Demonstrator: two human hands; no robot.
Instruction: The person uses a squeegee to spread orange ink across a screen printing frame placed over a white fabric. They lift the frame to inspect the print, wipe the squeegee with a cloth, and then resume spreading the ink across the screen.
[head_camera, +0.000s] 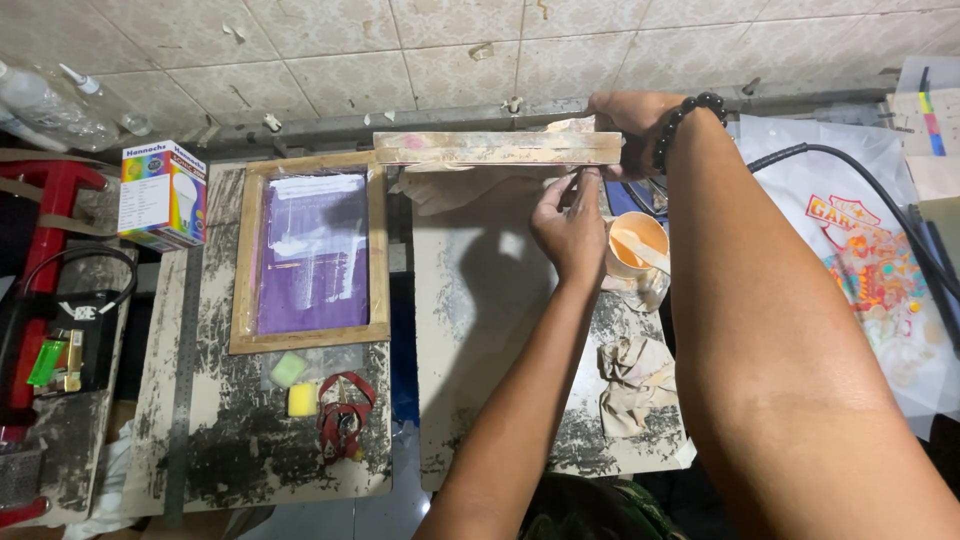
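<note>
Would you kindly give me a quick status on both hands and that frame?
Right hand grips tilted wooden screen frame. Left hand at its lower edge. Orange paint cup directly below.

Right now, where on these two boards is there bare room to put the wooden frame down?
The middle board is bare between the purple screen frame and the left hand, down to its near edge. Its right side is crowded: orange paint cup, crumpled rags. On the left board, sponges and a red tool leave little room.
</note>
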